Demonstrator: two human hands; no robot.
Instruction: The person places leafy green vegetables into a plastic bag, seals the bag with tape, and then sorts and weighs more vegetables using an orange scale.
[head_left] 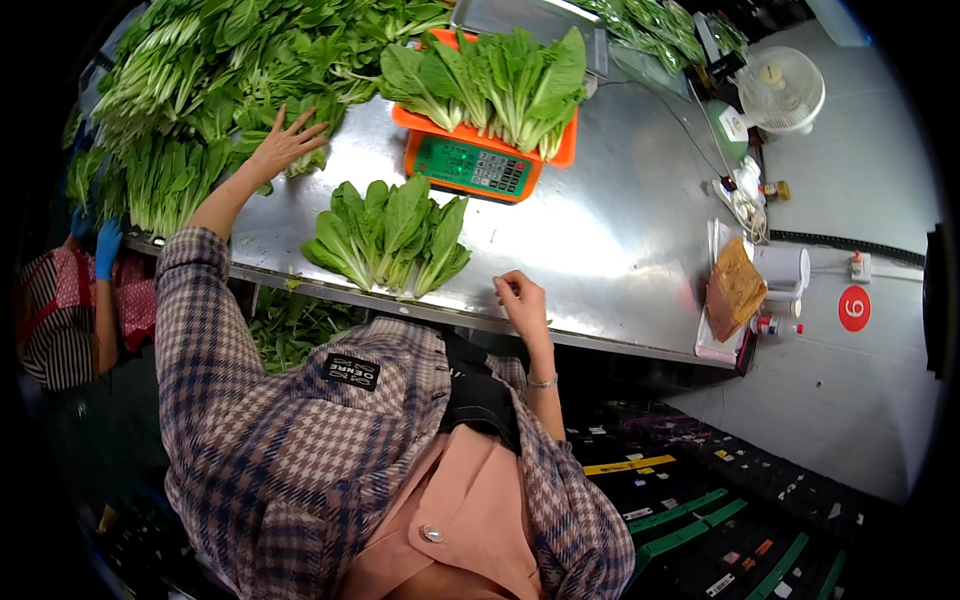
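My left hand (288,143) reaches out to the edge of a big heap of leafy greens (215,75), fingers spread, palm down, holding nothing. Near the table's front edge hovers my right hand (523,302), its fingers curled in and nothing visible in them. Between the two hands a loose bunch of green lettuce (388,235) lies fanned out on the metal table (620,240), pale stems toward me. Behind it stands an orange digital scale (470,165) with a lit green display. More lettuce (490,85) fills the scale's orange tray.
At the left a co-worker's blue-gloved hand (108,248) is beside the heap. On the table's right end are a brown block (735,285) and a plastic bottle (778,326). A white fan (782,90) stands at the far right. Black crates (690,500) lie below the table.
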